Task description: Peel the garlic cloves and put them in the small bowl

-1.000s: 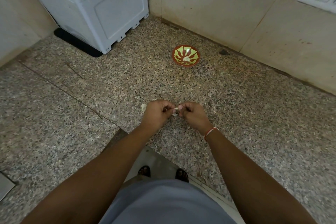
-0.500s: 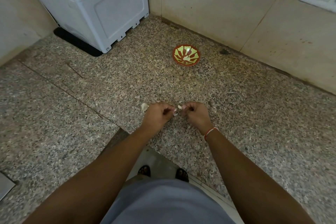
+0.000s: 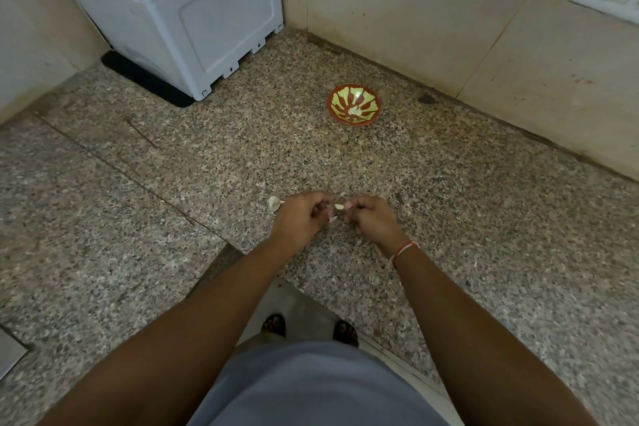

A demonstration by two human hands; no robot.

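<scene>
Both hands were low over the granite counter (image 3: 484, 218), working one garlic clove (image 3: 339, 207) between them: the left hand (image 3: 300, 218) had its fingers curled in and pinched the near end, the right hand (image 3: 371, 220) was curled the same way and pinched the other end, so neither was spread wide. The step in hand looked like stripping the skin, and it seemed partway done, since a pale bare tip showed between the fingertips while a pinkish scrap of skin (image 3: 332, 219) hung just below the left fingers. To do it well, I'd judge, one hand should anchor the clove firmly while the other catches the loose papery edge with a nail and pulls along the length rather than across, turning the clove so no strip is left clinging; squeezing too hard could bruise or shoot so small and slick a thing out of the grip. The clove itself looked tiny, cream-white and smooth where it was bare; how much skin was left on it I could not tell, the fingers hid most of it. Another clove (image 3: 274, 202) lay on the counter just beside the left hand, apparently unpeeled. The small bowl (image 3: 354, 107), red-brown with yellow-green petals painted inside, sat well apart, further back near the wall, with some pale pieces already at its bottom, likely peeled cloves.
</scene>
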